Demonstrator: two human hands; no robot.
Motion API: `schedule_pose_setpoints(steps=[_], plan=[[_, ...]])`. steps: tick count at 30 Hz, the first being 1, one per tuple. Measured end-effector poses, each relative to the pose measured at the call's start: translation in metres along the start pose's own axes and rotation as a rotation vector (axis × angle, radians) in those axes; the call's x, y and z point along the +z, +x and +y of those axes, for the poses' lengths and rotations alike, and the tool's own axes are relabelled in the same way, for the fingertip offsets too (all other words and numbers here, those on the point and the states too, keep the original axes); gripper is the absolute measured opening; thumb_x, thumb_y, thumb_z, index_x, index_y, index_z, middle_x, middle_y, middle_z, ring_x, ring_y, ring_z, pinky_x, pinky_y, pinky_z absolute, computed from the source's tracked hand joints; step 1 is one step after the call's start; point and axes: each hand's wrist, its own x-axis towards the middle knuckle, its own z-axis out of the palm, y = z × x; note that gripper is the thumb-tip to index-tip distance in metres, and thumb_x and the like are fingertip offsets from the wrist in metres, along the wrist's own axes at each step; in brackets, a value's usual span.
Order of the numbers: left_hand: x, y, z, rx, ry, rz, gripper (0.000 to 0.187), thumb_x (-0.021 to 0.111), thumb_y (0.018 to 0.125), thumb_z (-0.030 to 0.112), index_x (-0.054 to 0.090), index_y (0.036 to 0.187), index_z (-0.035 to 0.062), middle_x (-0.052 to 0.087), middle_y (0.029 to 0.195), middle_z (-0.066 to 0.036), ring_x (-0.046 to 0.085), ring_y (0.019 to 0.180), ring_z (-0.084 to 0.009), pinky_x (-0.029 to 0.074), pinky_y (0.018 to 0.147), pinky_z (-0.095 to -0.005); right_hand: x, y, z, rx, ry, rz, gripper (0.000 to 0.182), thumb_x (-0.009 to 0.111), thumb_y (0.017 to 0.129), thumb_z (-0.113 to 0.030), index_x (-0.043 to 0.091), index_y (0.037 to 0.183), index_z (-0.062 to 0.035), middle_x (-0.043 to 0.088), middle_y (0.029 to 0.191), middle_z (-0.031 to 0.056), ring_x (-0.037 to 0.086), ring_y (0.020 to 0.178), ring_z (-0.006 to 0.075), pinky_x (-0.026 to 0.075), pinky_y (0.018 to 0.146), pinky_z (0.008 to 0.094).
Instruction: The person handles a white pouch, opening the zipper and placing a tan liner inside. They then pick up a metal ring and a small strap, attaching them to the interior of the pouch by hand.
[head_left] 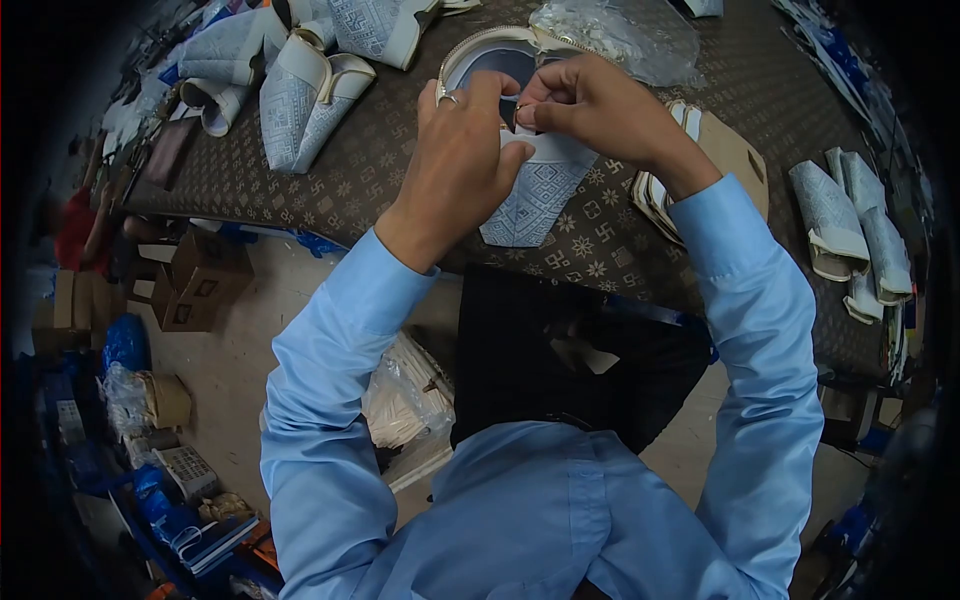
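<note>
A pouch (535,205) in white and blue-grey patterned material lies on the table in front of me, its mouth spread wide with a dark lining inside. A cream zipper (470,45) curves around the far side of that mouth. My left hand (460,145) grips the pouch at its left side, fingers curled over the edge, a ring on one finger. Thumb and fingertips of my right hand (600,110) are pinched at the middle of the near rim, on a small pale piece at the edge. Both hands' fingertips nearly meet there.
Similar patterned pouches (305,100) lie at the back left, others (830,215) at the right. Clear plastic wrap (625,40) sits behind my hands. Stacked beige pieces (735,160) are right of the pouch. Cardboard boxes (205,280) stand on the floor; a person in red (78,230) is far left.
</note>
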Motion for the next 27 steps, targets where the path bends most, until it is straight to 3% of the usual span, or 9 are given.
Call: schedule_pose_setpoints(steps=[9,12,14,18,20,24,27], plan=[[0.004,-0.002,-0.006,0.081,0.056,0.002,0.048,0.071,0.073,0.010,0.043,0.111,-0.0006,0.056,0.092,-0.014,0.056,0.089,-0.0321,0.030,0.097,-0.0571,0.000,-0.010,-0.003,-0.084,0.129,-0.089,0.012,0.065,0.080,-0.005,0.060,0.091,-0.0036,0.059,0.076,-0.0006,0.057,0.072,0.0067,0.046,0.068,0.0229],[-0.004,-0.002,-0.007,0.049,0.031,-0.009,0.049,0.074,0.072,0.015,0.044,0.109,-0.0001,0.056,0.094,-0.013,0.056,0.091,-0.0325,0.029,0.098,-0.0587,0.003,-0.012,0.000,-0.087,0.106,-0.071,0.015,0.064,0.078,-0.002,0.059,0.093,-0.0032,0.058,0.076,-0.0006,0.056,0.074,0.0067,0.046,0.068,0.0234],[-0.004,-0.004,-0.014,0.119,0.072,-0.025,0.044,0.075,0.072,0.023,0.053,0.103,0.0012,0.059,0.093,-0.013,0.055,0.099,-0.0333,0.027,0.099,-0.0611,0.007,-0.014,0.000,-0.088,0.096,-0.052,0.016,0.064,0.078,0.000,0.058,0.093,-0.0025,0.058,0.077,0.0001,0.056,0.075,0.0071,0.047,0.069,0.0237],[-0.015,0.000,-0.020,0.092,0.164,-0.133,0.035,0.072,0.074,0.029,0.062,0.097,0.0035,0.063,0.094,-0.013,0.052,0.110,-0.0331,0.022,0.101,-0.0631,0.019,-0.020,-0.006,-0.189,-0.008,0.098,0.018,0.061,0.078,0.002,0.057,0.095,-0.0015,0.060,0.082,0.0043,0.060,0.080,0.0126,0.048,0.072,0.0273],[-0.025,0.009,-0.022,0.035,-0.006,-0.385,0.030,0.070,0.077,0.029,0.066,0.096,0.0064,0.065,0.095,-0.013,0.049,0.116,-0.0322,0.016,0.102,-0.0652,0.024,-0.024,-0.007,-0.203,-0.049,0.140,0.019,0.061,0.079,0.002,0.056,0.096,-0.0018,0.062,0.085,0.0065,0.062,0.082,0.0156,0.049,0.073,0.0293],[-0.028,0.016,-0.022,0.080,-0.058,-0.409,0.029,0.068,0.079,0.027,0.065,0.100,0.0067,0.065,0.097,-0.012,0.049,0.117,-0.0309,0.013,0.103,-0.0662,0.025,-0.028,-0.004,-0.282,-0.150,0.197,0.026,0.061,0.079,0.001,0.052,0.102,-0.0042,0.062,0.091,0.0121,0.063,0.086,0.0248,0.050,0.073,0.0343],[-0.026,0.014,-0.017,0.143,0.090,-0.349,0.029,0.064,0.082,0.027,0.064,0.098,0.0037,0.065,0.092,-0.013,0.052,0.111,-0.0310,0.014,0.103,-0.0647,0.029,-0.025,0.003,-0.381,-0.116,0.261,0.032,0.062,0.078,0.000,0.047,0.106,-0.0057,0.062,0.089,0.0146,0.062,0.084,0.0317,0.048,0.068,0.0388]])
